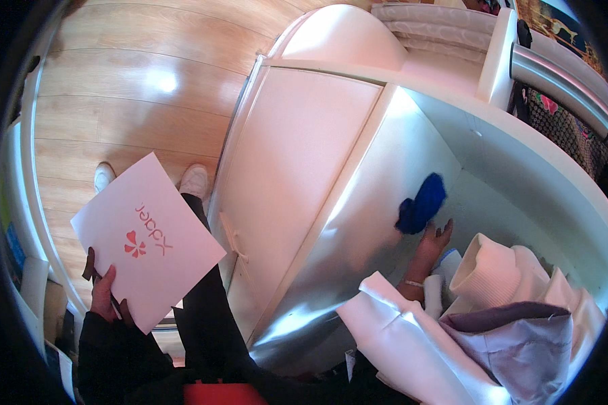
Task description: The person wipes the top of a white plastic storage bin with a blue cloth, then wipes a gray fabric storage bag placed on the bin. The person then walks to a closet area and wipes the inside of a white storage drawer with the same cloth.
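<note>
the fingers point(108, 278) of the left hand point(103, 297) are closed around the lower corner of a pale pink paper bag point(145, 239), thumb on the face, the rest hidden behind it. the bag is held flat and tilted, its face turned up, with a red flower mark and some red lettering on it. it hangs out over the wooden floor point(135, 101), just beside the white cabinet door point(290, 169), and partly covers a pair of white shoes point(194, 181) standing on the boards.

the right hand's point(431, 246) fingers point(444, 231) are spread open and gripping nothing; their tips lie just beside a blue cloth point(422, 202), and i cannot tell whether they touch it. the cloth is bunched up against the shiny inner wall of a white bin point(513, 162), near that wall's upper edge. a thin bracelet point(413, 283) circles the wrist, and a white sleeve point(412, 337) runs back from it to the lower edge.

to the right of that hand, inside the bin, sits a heap of clothes: a cream ribbed knit point(493, 266) on top and a lilac garment point(520, 337) lower down. a steel rail point(561, 84) runs along the far right, with patterned fabric point(567, 131) hanging under it.
</note>
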Demonstrator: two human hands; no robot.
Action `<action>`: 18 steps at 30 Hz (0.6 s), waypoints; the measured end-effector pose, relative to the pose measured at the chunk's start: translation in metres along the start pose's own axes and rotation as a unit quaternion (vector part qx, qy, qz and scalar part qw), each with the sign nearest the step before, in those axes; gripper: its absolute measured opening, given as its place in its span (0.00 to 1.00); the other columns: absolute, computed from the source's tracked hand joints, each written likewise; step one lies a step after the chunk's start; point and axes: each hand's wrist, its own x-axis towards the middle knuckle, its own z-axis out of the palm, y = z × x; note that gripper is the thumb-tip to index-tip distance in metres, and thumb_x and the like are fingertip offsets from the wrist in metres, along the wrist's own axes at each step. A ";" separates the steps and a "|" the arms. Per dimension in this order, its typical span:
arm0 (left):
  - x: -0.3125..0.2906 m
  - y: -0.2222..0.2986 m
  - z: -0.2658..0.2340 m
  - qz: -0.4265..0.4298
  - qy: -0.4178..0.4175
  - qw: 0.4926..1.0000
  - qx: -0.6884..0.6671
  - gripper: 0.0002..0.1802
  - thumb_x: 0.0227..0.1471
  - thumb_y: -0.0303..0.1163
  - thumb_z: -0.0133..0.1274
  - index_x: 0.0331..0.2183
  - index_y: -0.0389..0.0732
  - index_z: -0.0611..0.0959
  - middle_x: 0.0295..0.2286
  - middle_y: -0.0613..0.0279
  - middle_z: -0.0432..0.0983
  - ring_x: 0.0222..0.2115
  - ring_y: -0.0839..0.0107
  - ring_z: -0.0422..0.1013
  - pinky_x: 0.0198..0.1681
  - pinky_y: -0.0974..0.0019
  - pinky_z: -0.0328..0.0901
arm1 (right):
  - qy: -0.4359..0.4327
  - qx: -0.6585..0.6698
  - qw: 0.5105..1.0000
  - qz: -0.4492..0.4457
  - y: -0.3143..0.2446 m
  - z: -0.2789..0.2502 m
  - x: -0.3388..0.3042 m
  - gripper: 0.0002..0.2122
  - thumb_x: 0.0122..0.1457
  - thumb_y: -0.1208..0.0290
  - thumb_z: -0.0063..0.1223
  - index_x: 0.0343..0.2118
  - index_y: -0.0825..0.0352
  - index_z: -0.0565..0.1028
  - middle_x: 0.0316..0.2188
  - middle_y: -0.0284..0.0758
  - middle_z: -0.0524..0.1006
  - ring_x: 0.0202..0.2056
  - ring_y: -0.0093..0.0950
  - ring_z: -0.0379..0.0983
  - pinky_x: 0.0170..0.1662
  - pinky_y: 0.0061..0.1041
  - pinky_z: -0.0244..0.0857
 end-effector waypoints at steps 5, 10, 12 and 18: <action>-0.003 0.005 0.005 0.001 0.037 0.999 0.038 0.39 0.63 0.37 0.50 0.67 0.40 0.50 0.62 0.50 0.59 0.62 0.52 0.59 0.63 0.47 0.59 | -0.064 -0.092 0.993 -0.042 0.073 0.039 0.021 0.21 0.71 0.65 0.40 0.61 0.73 0.66 0.61 0.54 0.67 0.58 0.48 0.67 0.64 0.44 0.58; -0.004 0.002 0.009 -0.006 0.063 0.997 0.040 0.39 0.64 0.38 0.49 0.67 0.40 0.51 0.62 0.50 0.59 0.62 0.52 0.60 0.64 0.48 0.58 | -0.023 -0.112 0.993 -0.004 0.068 0.044 0.082 0.20 0.72 0.62 0.40 0.58 0.73 0.68 0.55 0.49 0.70 0.54 0.44 0.69 0.60 0.39 0.60; -0.007 0.000 0.009 0.010 0.039 0.999 0.006 0.38 0.64 0.38 0.49 0.67 0.40 0.51 0.61 0.51 0.60 0.61 0.52 0.60 0.64 0.48 0.58 | -0.052 -0.097 0.994 0.016 0.062 0.046 0.101 0.20 0.71 0.62 0.40 0.57 0.73 0.69 0.54 0.48 0.71 0.53 0.43 0.69 0.59 0.39 0.60; -0.009 0.001 0.005 -0.008 0.019 1.000 -0.008 0.39 0.63 0.40 0.51 0.67 0.40 0.52 0.61 0.51 0.61 0.61 0.52 0.61 0.64 0.47 0.58 | -0.061 0.026 0.997 0.047 0.032 0.065 0.134 0.19 0.71 0.61 0.41 0.54 0.73 0.70 0.50 0.45 0.72 0.50 0.40 0.69 0.58 0.38 0.61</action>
